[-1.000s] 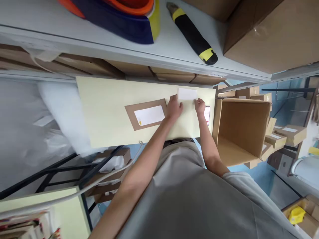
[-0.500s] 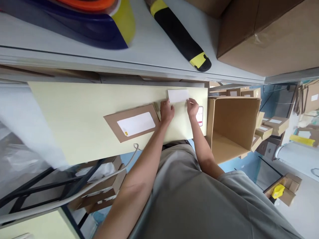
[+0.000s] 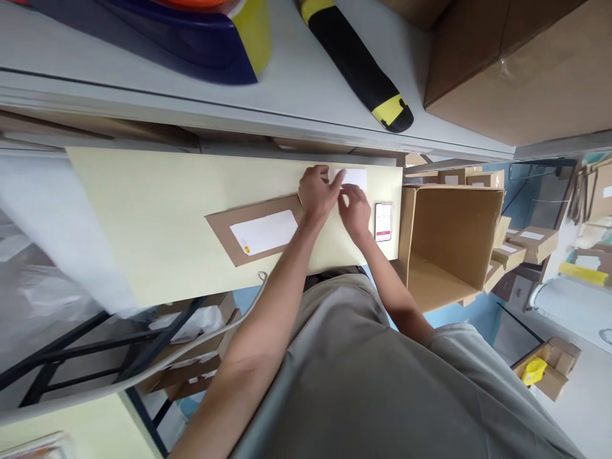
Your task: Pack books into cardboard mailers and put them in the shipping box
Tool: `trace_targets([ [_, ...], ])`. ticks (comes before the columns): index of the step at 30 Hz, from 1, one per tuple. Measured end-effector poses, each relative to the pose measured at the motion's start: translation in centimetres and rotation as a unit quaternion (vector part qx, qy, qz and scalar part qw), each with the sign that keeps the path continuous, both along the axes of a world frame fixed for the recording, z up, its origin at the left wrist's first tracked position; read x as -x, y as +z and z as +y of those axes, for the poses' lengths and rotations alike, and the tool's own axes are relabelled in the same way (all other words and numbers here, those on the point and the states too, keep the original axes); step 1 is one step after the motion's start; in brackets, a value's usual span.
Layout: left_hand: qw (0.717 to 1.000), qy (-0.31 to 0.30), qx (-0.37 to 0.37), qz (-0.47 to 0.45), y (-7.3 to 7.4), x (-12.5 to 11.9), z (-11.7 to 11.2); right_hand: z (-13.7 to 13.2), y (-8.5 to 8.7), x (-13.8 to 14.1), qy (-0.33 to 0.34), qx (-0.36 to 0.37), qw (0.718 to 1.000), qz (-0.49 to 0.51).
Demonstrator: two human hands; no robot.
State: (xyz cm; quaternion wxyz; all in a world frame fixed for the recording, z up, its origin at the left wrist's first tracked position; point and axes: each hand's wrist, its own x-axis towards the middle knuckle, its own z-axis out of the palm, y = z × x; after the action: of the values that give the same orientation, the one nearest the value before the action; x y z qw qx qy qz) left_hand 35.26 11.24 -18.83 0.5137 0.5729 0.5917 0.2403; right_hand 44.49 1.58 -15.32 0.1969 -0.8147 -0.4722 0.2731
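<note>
A white paper slip (image 3: 356,178) lies near the far edge of the pale yellow tabletop (image 3: 157,204), partly covered by my hands. At its left end is my left hand (image 3: 317,192), thumb stretched out apart from the bent fingers. My right hand (image 3: 356,211) has its fingers curled together at the slip's lower left corner, close to my left thumb; the exact grip is small and blurred. Left of my hands rests a flat cardboard mailer (image 3: 222,226) bearing a white label (image 3: 264,232). To the right lies a phone (image 3: 383,222) with its screen lit.
An open cardboard box (image 3: 406,236) stands against the table's right end. Above the table runs a grey shelf (image 3: 296,83) with a black-and-yellow handled tool (image 3: 358,64), a blue-and-yellow tape dispenser (image 3: 205,48) and a large carton (image 3: 521,95). A pale cable (image 3: 239,322) hangs at the front edge.
My right hand has moved left from the slip's right end to its left corner, uncovering the phone. My left hand has shifted slightly up, and its thumb now stretches toward the slip.
</note>
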Motion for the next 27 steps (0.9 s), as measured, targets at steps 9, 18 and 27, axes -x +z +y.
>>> trace_targets([
  [9,0.998,0.025,-0.009,0.061,0.6,6.6,3.6,3.8,-1.9,-0.3,0.003,0.066,0.998,0.005],
  [18,0.993,0.015,0.009,0.116,1.9,6.8,3.6,9.0,-7.6,-2.8,-0.129,0.166,0.977,0.036],
  [27,0.983,-0.01,0.014,0.18,3.4,5.9,3.0,8.8,-6.6,-2.1,-0.121,0.203,0.971,0.021],
])
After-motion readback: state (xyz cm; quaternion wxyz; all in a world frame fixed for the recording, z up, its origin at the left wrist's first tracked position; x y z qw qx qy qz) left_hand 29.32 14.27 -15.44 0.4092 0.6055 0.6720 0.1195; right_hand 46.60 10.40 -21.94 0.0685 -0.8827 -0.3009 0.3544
